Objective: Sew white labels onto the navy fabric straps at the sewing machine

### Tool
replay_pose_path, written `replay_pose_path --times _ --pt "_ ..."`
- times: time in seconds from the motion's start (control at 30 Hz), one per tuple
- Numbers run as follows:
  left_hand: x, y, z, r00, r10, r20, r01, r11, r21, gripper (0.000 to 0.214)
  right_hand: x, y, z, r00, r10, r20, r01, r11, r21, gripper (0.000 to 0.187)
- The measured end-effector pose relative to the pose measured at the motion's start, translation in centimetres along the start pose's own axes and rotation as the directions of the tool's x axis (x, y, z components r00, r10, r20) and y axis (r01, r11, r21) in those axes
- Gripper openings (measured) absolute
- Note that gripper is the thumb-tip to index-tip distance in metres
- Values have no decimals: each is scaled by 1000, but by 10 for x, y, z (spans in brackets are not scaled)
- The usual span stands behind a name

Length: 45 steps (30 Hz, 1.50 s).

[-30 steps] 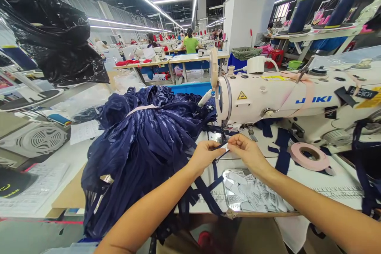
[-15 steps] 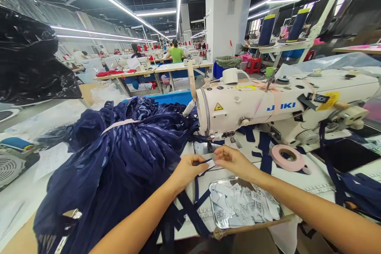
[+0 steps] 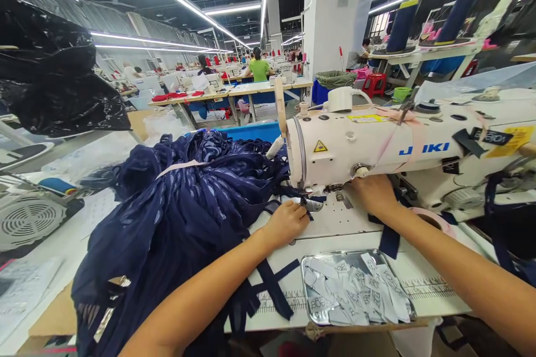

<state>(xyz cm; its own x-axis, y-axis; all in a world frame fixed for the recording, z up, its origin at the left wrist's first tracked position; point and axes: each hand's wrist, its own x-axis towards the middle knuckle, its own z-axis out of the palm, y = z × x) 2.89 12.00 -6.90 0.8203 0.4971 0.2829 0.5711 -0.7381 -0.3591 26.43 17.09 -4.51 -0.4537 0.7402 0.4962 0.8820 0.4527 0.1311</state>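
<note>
My left hand (image 3: 288,223) is at the needle area of the white sewing machine (image 3: 335,145), fingers curled together over navy fabric (image 3: 274,205) on the machine bed. Small dark bits of fabric show just beyond its fingertips, by the presser foot. My right hand (image 3: 372,195) reaches under the machine arm, right of the needle; its fingers are mostly hidden there, and what they touch cannot be seen. In front of the bed sits a metal tray (image 3: 305,290) full of loose white printed labels (image 3: 355,293).
A large bundle of navy garments (image 3: 176,223), bound with a pale strip, fills the left of the table. Navy strips (image 3: 272,290) hang over the front edge. A pink tape roll (image 3: 435,220) lies partly behind my right forearm. Navy thread cones (image 3: 402,28) stand behind.
My hands have parted from the white label they held together. The left moved forward to the needle, and the right went right and under the machine arm. The view shifted left.
</note>
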Motion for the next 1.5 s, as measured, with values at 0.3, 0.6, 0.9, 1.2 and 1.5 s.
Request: replay_pose_path --times 0.3,0.6,0.9,1.2,1.5 --pt "-12 5 -3 994 111 -21 -109 991 80 15 -40 -31 -21 847 -515 -133 508 857 -82 28" --pt "-16 11 -4 998 71 -1 -70 990 119 12 -25 -42 12 922 -380 -71 386 899 207 20" --pt "-17 12 -5 998 49 -37 -45 994 100 14 -21 -86 10 975 -183 128 152 964 220 8" --pt "-19 11 -3 994 27 -102 -15 993 120 16 -18 -81 14 973 -168 160 106 936 336 15" --pt "-17 16 0 964 -9 -267 51 988 149 21 -11 -81 25 967 -88 238 -63 827 559 19"
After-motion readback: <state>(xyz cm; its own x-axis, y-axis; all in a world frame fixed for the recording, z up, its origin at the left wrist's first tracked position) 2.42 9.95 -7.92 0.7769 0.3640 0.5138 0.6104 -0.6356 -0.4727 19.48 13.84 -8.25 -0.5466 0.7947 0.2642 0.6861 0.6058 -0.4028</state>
